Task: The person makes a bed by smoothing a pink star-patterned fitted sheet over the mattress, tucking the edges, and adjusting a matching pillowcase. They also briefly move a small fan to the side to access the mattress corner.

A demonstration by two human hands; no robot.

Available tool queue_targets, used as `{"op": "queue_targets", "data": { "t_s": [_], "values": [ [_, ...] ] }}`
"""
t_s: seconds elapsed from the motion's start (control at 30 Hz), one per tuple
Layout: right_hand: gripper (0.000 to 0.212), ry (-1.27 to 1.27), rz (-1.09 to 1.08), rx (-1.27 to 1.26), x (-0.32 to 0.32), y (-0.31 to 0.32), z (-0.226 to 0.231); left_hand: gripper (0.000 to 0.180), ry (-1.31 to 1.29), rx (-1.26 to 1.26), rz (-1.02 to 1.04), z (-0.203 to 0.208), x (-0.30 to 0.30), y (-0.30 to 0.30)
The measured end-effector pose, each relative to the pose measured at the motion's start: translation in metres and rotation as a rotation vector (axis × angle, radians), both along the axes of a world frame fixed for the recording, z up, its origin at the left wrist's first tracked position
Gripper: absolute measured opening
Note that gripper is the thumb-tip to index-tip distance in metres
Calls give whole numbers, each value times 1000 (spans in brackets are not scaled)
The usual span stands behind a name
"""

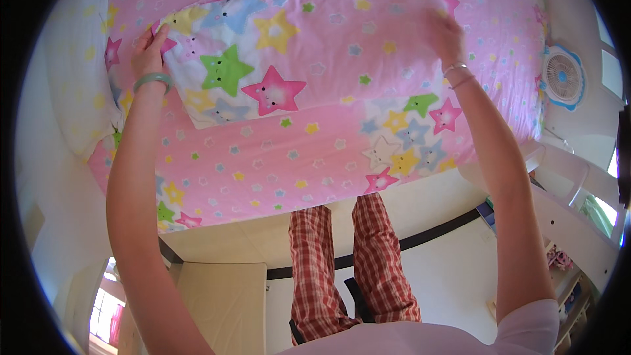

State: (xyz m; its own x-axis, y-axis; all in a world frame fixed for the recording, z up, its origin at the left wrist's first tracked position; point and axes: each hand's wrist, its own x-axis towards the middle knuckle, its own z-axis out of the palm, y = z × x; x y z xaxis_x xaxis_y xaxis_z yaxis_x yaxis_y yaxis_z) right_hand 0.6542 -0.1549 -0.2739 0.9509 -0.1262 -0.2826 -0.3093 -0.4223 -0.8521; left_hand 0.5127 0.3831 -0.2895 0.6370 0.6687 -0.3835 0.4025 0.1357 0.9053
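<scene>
A pink pillow (342, 46) printed with yellow, green, blue and pink stars lies across the bed, its case matching the sheet below. My left hand (148, 54), with a green bangle at the wrist, pinches the pillow's left edge. At its far right end is my right hand (445, 38), with thin bracelets on the wrist. Motion smears the fingers of that hand, so their grip on the fabric does not show. The star-patterned bedding (263, 177) spreads under and around the pillow to the bed's near edge.
A white and blue fan (563, 77) stands beyond the bed's right side. Pale yellow-patterned fabric (79, 59) hangs or lies along the left. A white rail (572, 190) is at the right. My legs in red checked trousers (312, 256) are against the near edge.
</scene>
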Motion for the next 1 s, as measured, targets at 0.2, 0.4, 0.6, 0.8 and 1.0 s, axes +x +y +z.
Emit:
{"op": "queue_targets", "data": {
  "t_s": [0.2, 0.4, 0.6, 0.8, 1.0],
  "values": [
    [31, -145, 36, -305, 9, -16, -2, 43, 95, 398, 70, -1, 25, 7],
    [45, -689, 762, -751, -51, 107, 20, 44, -145, 1336, -679, 20, 12, -131],
    [51, -708, 923, -763, -44, 144, -44, 53, 132, 1477, -852, -49, 15, -134],
    [58, -620, 772, -904, -15, 59, -42, 54, 176, 1428, -670, -68, -3, -79],
    [64, -262, 497, -892, -35, -13, -48, 60, 449, 1147, -391, -61, -83, -21]
  ]
}}
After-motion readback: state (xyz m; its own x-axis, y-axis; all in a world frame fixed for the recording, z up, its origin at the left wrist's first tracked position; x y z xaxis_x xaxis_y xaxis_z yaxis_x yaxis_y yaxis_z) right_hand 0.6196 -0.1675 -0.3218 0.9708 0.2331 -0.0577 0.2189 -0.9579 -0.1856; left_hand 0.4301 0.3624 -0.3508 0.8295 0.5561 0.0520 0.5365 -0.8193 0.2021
